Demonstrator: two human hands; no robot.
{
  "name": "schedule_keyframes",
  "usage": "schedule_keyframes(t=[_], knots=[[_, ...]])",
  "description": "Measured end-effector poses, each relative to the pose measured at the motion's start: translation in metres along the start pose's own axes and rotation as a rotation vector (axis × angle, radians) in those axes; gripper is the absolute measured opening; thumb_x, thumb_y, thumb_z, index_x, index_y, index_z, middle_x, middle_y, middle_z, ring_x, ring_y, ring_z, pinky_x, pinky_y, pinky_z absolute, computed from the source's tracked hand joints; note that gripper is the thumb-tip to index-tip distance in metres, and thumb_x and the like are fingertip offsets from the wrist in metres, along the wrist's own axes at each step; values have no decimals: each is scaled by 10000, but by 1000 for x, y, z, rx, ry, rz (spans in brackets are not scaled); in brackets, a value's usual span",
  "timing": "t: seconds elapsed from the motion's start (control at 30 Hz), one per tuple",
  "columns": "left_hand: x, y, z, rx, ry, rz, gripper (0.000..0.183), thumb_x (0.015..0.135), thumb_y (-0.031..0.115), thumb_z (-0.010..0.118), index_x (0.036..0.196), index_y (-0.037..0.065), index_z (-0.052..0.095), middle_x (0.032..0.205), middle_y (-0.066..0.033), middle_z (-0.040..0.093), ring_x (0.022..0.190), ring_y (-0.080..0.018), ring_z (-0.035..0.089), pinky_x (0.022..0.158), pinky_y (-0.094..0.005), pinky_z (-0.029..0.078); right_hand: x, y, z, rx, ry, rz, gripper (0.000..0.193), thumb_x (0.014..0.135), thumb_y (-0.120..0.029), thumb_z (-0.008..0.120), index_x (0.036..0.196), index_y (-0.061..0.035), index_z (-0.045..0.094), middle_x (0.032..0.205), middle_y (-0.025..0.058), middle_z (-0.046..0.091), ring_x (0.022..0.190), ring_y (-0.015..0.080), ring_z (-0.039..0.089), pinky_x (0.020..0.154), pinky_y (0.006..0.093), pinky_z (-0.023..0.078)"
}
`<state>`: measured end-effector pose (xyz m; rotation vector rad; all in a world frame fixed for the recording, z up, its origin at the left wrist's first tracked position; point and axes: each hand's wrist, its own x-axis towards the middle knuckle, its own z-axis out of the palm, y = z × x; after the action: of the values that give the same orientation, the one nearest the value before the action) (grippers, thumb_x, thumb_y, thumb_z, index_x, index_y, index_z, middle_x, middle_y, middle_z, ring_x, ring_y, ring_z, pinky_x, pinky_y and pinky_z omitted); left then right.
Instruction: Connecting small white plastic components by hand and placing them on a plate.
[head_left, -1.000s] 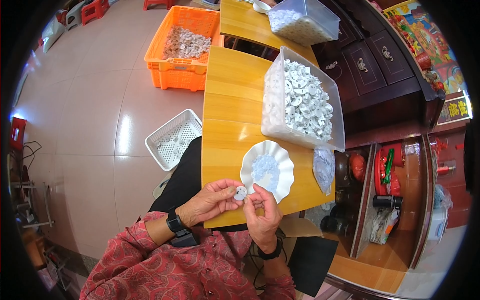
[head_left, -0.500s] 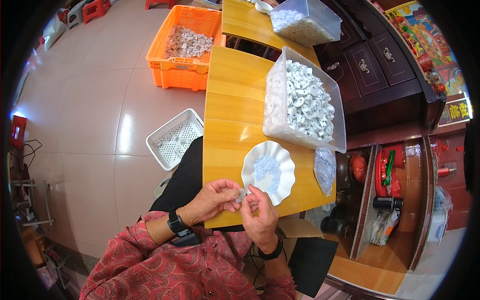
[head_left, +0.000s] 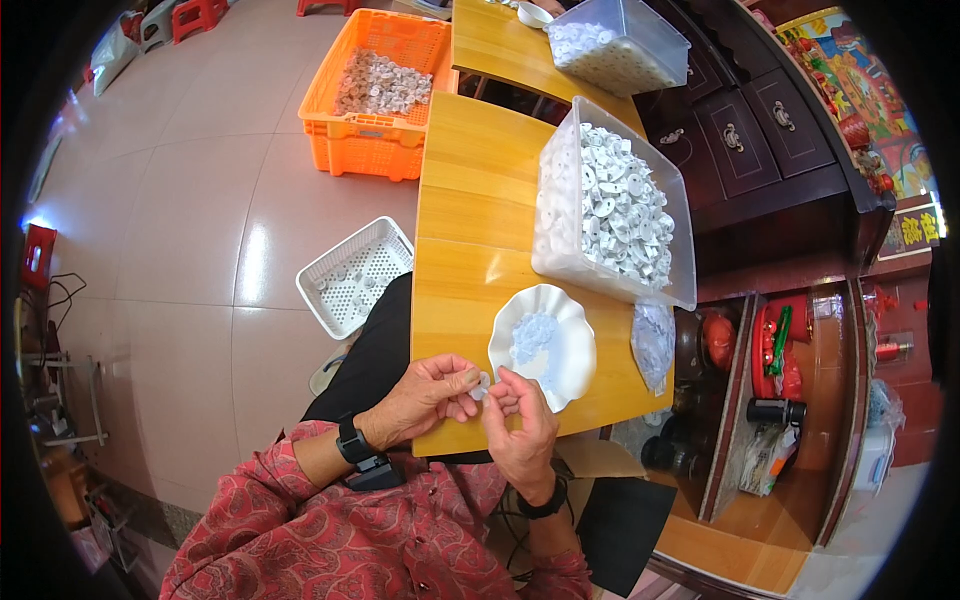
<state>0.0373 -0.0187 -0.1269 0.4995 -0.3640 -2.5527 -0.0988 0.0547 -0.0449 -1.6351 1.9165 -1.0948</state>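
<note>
Between the fingertips of my left hand [head_left: 428, 396] is a small whitish round plastic piece [head_left: 481, 388]. My right hand [head_left: 522, 432] has its thumb and forefinger pinched close against the piece's right side; whatever they hold is too small to make out. Both hands are over the near edge of the wooden table [head_left: 465, 200]. Just beyond them stands a white wavy-rimmed dish [head_left: 575, 375] with small pale blue bits [head_left: 535, 336] in it. A clear plastic bin [head_left: 560, 215] farther back is heaped with white plastic parts [head_left: 625, 205].
To the left, a white perforated basket [head_left: 345, 238] holds a few pieces. Behind it is an orange crate [head_left: 365, 150] with many small parts. Another clear bin [head_left: 625, 55] stands on the far table. A plastic bag [head_left: 653, 345] lies at the table's right edge, beside shelves [head_left: 780, 515].
The view has shifted slightly. The small round piece has turned a little in my left fingers, and both hands stay close together at the dish's near side.
</note>
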Motion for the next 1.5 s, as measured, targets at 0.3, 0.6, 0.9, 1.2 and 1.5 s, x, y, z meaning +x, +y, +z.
schedule_keyframes(t=[0.3,0.6,0.9,1.2,1.5], knots=[[-1,-4,-1,65,-5,37,215,948,189,643,1065,14,606,927,-68,667,706,-125,670,605,-228,569,-3,5,8,-9,41,-28,270,839,43,659,1099,21,590,861,92,608,658,160,626,592,271,521],[-5,6,3,18,12,30,210,943,183,649,1056,10,608,917,-74,667,695,-126,667,606,-225,566,-6,12,9,238,73,138,265,843,31,668,1099,28,595,834,85,666,719,134,648,648,267,534],[-7,7,5,68,0,50,196,949,176,640,1045,7,614,892,-74,668,700,-128,672,608,-230,568,-4,6,11,182,73,117,246,855,19,662,1092,24,598,840,75,659,713,119,636,647,257,527],[-16,35,-2,139,146,204,155,944,147,642,1032,21,622,886,-86,681,670,-142,670,557,-230,551,19,-8,17,80,11,-65,246,866,5,657,1099,32,585,844,113,649,708,174,664,604,279,535],[14,89,-103,-50,515,430,189,927,213,672,984,56,584,819,-69,629,655,-161,636,557,-246,554,92,17,-56,-229,339,-158,125,872,-10,631,994,11,645,866,147,633,703,275,641,615,356,510]])
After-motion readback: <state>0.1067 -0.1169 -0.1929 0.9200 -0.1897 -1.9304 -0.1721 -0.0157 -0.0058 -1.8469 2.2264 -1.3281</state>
